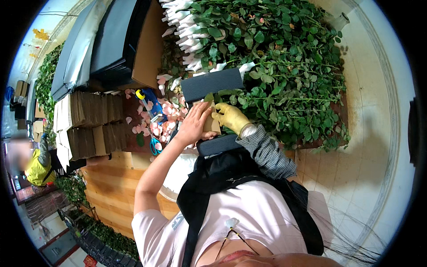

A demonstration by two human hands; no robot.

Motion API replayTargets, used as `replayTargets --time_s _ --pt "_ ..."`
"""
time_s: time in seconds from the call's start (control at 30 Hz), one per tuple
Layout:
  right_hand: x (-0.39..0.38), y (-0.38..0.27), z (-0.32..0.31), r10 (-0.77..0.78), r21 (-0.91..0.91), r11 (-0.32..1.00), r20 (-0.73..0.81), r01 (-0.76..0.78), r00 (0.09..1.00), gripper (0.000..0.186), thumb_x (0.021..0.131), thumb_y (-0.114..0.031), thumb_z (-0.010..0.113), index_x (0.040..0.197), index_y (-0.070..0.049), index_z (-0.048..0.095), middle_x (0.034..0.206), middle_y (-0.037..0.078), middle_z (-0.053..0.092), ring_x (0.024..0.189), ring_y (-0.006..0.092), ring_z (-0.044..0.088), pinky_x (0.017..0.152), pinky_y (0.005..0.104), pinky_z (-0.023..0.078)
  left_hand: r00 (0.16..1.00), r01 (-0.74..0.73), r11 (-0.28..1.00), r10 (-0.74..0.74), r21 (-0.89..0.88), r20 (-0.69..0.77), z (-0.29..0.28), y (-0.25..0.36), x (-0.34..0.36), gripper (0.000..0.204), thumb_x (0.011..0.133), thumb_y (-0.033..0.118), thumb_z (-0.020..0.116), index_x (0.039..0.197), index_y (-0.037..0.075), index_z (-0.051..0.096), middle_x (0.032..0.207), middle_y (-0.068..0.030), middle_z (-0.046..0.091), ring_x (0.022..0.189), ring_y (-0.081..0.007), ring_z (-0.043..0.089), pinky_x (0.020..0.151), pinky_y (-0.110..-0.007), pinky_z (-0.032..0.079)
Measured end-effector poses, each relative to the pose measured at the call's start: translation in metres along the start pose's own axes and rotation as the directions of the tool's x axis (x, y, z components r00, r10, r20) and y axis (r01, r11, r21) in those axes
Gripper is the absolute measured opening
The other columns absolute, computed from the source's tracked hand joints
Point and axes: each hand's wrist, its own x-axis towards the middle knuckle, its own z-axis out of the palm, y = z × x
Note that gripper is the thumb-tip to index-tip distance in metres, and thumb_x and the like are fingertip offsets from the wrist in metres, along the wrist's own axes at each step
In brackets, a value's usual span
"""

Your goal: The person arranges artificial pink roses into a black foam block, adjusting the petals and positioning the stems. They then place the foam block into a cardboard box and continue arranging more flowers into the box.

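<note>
- A bright room with a pale tiled floor (356, 164) surrounds a work table (133, 143), where cut leafy stems (284, 84) lie heaped on the right, many ending in white sleeves (189, 38).
- A brown cardboard piece (215, 126) lies between a dark corrugated panel (212, 84) and another dark corrugated strip (216, 146) nearer the body (whether these two join underneath, I cannot tell).
- The bare left hand (195, 122) spreads its fingers flat over the cardboard, pressing rather than gripping; the yellow-gloved right hand (231, 118) curls at its right side, and I cannot tell whether it pinches anything.
- The packing seems partway along: cardboard is in place, but the dark panels stand apart, so closing and fastening look left to do.
- Much appears to remain overall: the stem heap is large, and brown card stacks (89, 118) and dark sheets (118, 40) wait at left.
- Pink petals (167, 111) and blue-handled scissors (155, 146) lie nearby.
</note>
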Motion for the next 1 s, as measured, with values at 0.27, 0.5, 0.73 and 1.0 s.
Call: replayTargets --time_s 0.27,0.5,0.73,1.0 --pt "-0.116 0.025 -0.013 -0.493 0.474 0.847 0.527 0.242 0.693 0.050 0.102 -0.015 0.057 0.150 -0.005 0.047 0.151 0.014 0.052 0.143 0.0239 0.045 0.119 0.0380 0.034 0.997 0.044 0.989 -0.052 -0.138 -0.054 0.000 -0.006 -0.007 0.097 0.072 0.058 0.085 0.140 0.000 0.048 0.152 -0.0232 0.042 0.143 -0.0424 0.039 0.117 -0.054 0.035" --pt "-0.119 0.007 -0.051 -0.257 0.736 0.677 0.275 -0.031 0.926 0.046 0.102 -0.023 0.066 0.144 -0.008 0.056 0.126 0.005 0.071 0.110 0.0145 0.067 0.094 0.0315 0.054 0.995 0.043 0.998 -0.047 -0.041 -0.093 -0.005 0.000 -0.002 0.086 0.070 0.053 0.086 0.132 0.003 0.054 0.145 -0.0181 0.048 0.134 -0.0383 0.046 0.113 -0.048 0.038" --pt "-0.062 -0.032 -0.040 -0.723 -0.374 0.566 0.202 0.734 0.661 0.027 0.076 -0.023 0.082 0.095 -0.010 0.068 0.080 0.009 0.062 0.086 0.0322 0.059 0.080 0.0459 0.048 0.995 0.082 0.993 -0.086 -0.083 -0.045 -0.005 0.002 -0.001 0.083 0.072 0.045 0.086 0.134 0.003 0.052 0.147 -0.0192 0.045 0.138 -0.0407 0.043 0.114 -0.050 0.038" --pt "-0.044 -0.057 -0.036 -0.469 -0.284 0.845 0.009 0.452 0.883 0.022 0.074 -0.026 0.086 0.083 -0.009 0.074 0.078 0.010 0.073 0.081 0.0290 0.072 0.076 0.0429 0.055 0.996 0.041 0.984 -0.054 -0.174 -0.076 0.003 -0.019 -0.005 0.048 0.092 0.032 0.069 0.129 0.003 0.057 0.148 -0.0186 0.047 0.136 -0.0388 0.047 0.113 -0.045 0.041"
